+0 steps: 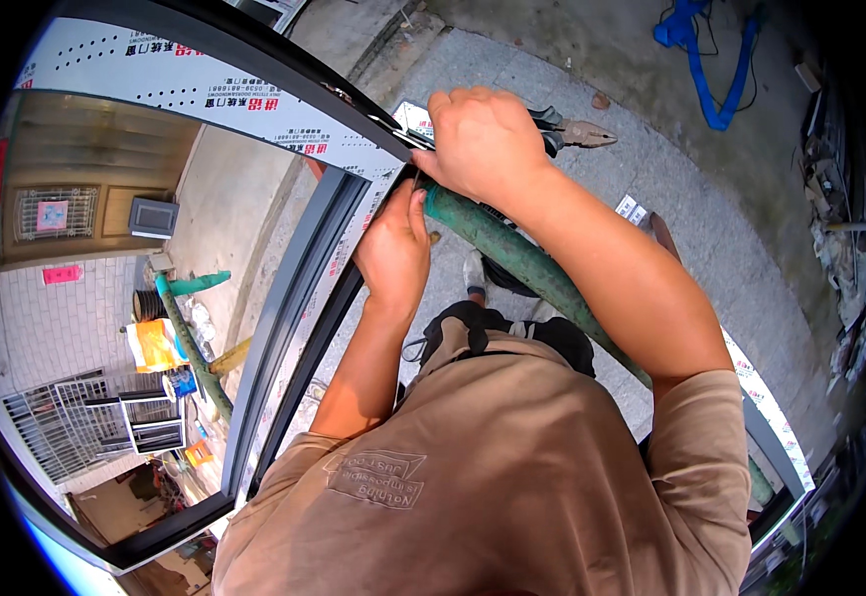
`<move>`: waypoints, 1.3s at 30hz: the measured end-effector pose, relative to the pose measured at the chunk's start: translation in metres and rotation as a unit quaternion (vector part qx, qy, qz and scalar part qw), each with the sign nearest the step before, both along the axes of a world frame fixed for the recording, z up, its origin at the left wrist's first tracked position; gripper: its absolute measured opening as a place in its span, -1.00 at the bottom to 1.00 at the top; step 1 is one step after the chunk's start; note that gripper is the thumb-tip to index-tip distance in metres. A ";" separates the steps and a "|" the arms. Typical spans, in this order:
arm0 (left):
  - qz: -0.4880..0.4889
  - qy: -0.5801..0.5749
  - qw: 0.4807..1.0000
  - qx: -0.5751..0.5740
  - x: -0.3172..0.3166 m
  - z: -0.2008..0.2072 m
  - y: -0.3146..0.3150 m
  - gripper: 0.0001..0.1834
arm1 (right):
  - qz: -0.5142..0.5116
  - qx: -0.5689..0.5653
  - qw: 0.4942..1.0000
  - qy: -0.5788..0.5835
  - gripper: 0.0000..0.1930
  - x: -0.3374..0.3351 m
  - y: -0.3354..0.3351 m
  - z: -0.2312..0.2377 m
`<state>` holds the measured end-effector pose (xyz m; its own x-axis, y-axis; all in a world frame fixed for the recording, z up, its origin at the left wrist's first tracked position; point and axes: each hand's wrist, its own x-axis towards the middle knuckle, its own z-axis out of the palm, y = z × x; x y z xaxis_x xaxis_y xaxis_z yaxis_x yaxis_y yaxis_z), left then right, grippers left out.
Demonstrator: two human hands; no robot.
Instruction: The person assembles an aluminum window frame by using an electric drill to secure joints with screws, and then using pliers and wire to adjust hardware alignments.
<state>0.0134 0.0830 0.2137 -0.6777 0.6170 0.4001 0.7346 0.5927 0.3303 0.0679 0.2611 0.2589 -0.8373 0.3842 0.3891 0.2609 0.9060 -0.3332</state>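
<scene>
My right hand (pixel 483 139) is closed above the corner of a dark window frame (pixel 284 268) with white printed protective film. A pair of pliers (pixel 582 134) sticks out from the little-finger side of that fist, jaws pointing right; its handles run in behind the hand. The right thumb presses at the corner joint. Just below, my left hand (pixel 396 248) is closed, with thumb and fingertips pinched together at the same corner. Whatever lies between them is hidden or too small to name. A mottled green pole (pixel 512 248) runs from beneath both hands towards the lower right, under my right forearm.
Blue strap (pixel 701 60) lies on the concrete at the upper right. Rubble and scraps (pixel 835 238) line the right edge. Left, beyond the frame, are a brick wall (pixel 26 328), a barred window (pixel 56 422) and an orange-and-white bag (pixel 155 345). My shoe (pixel 475 273) is below.
</scene>
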 end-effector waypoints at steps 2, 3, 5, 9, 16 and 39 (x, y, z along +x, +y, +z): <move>0.011 -0.020 1.000 -0.005 0.000 0.000 0.000 -0.72 | -0.007 0.009 1.000 0.004 -0.53 -0.002 0.000 -0.002; 0.007 -0.020 1.000 -0.002 0.000 -0.001 0.000 -0.72 | -0.009 0.004 1.000 -0.002 -0.53 -0.002 0.000 -0.002; -0.001 -0.016 1.000 0.006 -0.001 -0.002 0.001 -0.72 | -0.013 -0.004 1.000 -0.013 -0.53 -0.001 -0.001 -0.003; -0.013 -0.047 0.999 0.014 -0.002 -0.004 0.001 -0.72 | -0.025 -0.013 0.999 -0.035 -0.54 -0.004 -0.003 -0.002; -0.002 -0.107 0.994 0.022 0.000 0.001 0.000 -0.70 | -0.010 -0.017 0.999 -0.027 -0.52 -0.004 -0.001 -0.004; -0.060 -0.082 0.994 0.043 -0.001 0.004 -0.004 -0.62 | 0.026 0.066 0.996 0.052 -0.67 0.012 -0.004 0.012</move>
